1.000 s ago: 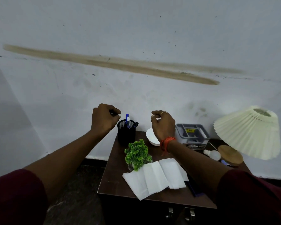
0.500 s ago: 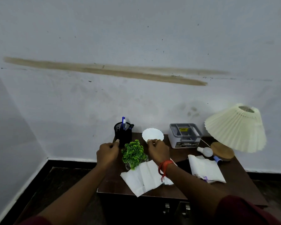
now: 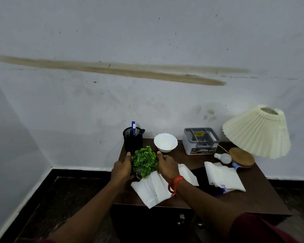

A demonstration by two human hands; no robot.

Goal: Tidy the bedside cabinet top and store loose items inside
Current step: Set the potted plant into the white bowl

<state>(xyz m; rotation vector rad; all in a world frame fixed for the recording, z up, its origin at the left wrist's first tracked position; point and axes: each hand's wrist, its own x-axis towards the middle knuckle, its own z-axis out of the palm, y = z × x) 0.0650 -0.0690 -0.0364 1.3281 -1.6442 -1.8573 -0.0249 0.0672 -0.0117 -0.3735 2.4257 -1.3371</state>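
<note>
A small green plant (image 3: 144,161) in a clear pot stands near the front left of the dark wooden bedside cabinet (image 3: 256,195). My left hand (image 3: 121,171) cups its left side low down by the pot. My right hand (image 3: 167,166) closes in on its right side, with the fingertips hidden behind the leaves. Unfolded white tissues (image 3: 153,189) lie under and in front of the plant. A second folded tissue (image 3: 223,178) lies to the right. Behind stand a black mesh pen holder (image 3: 132,140) with pens and a white bowl (image 3: 165,142).
A grey lidded box (image 3: 200,141) sits at the back. A tilted pleated lamp (image 3: 256,132) with a round wooden base (image 3: 241,157) fills the right corner, and a loose bulb (image 3: 223,157) lies beside it. Drawer handles (image 3: 182,219) show below the front edge. The wall is directly behind.
Both hands came down from beside the pen holder and closed in on either side of the plant. The view has tilted down and pulled back.
</note>
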